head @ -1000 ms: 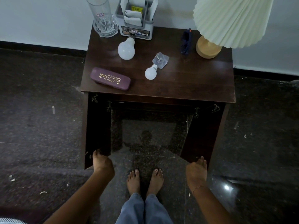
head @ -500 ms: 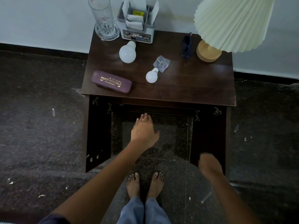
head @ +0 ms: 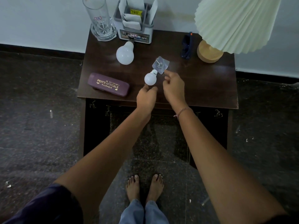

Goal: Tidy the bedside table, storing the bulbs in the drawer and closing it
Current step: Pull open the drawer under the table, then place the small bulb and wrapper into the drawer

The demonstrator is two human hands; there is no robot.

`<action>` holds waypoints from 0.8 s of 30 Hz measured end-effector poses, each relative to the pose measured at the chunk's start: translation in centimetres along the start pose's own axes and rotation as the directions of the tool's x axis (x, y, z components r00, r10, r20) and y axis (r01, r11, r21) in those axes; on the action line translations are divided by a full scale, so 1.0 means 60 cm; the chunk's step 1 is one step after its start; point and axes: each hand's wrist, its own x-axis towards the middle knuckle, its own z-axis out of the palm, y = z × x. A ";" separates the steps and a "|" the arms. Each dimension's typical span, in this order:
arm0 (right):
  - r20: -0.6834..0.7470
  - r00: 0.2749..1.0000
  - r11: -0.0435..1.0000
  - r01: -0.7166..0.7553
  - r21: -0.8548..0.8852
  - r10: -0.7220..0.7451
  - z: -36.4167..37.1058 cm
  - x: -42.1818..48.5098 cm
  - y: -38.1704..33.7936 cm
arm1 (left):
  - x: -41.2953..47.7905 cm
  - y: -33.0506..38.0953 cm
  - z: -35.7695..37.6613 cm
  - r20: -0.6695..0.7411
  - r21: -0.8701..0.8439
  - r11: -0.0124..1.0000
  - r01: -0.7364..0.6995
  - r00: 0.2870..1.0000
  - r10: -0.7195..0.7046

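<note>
Bedside table [head: 202, 88] — two bulbs [head: 150, 79], two hands [head: 146, 97].

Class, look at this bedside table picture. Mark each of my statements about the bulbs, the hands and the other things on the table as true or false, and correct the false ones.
1. Two white bulbs lie on the table top. True: a large bulb and a small bulb.
2. The left hand has lifted the small bulb off the table. False: the bulb lies on the wood, with the fingertips just at it.
3. The spectacle case is open. False: it is shut.
4. The lamp stands at the back right corner. True.
5. The right hand holds the glass. False: it hovers near the clear plastic piece, holding nothing.
</note>
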 end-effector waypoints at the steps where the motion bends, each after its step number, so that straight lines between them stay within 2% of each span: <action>1: 0.037 0.999 1.000 -0.010 -0.008 0.010 0.005 0.010 -0.001 | 0.005 0.001 -0.001 0.007 -0.017 1.000 0.002 1.000 -0.002; 5: 0.142 0.989 0.999 -0.032 -0.026 0.035 0.021 0.040 0.008 | 0.025 0.001 0.000 0.021 -0.058 0.998 0.030 0.999 -0.029; 11: 0.193 0.981 0.999 -0.003 0.042 -0.005 0.050 0.064 0.029 | 0.052 0.000 -0.002 0.087 -0.099 0.995 0.031 0.996 -0.023; 15: 0.132 0.991 0.999 -0.016 0.030 0.012 0.054 0.083 0.032 | 0.061 0.003 -0.005 0.106 -0.105 0.993 0.048 0.994 -0.037; 18: 0.078 0.996 0.991 -0.042 0.124 0.032 0.051 0.073 0.031 | 0.055 -0.002 -0.016 0.086 -0.095 0.995 0.033 0.996 -0.024; 24: -0.017 1.000 0.966 0.002 0.260 0.002 0.028 0.016 0.043 | 0.029 -0.045 -0.055 0.120 -0.065 0.991 -0.113 0.985 0.120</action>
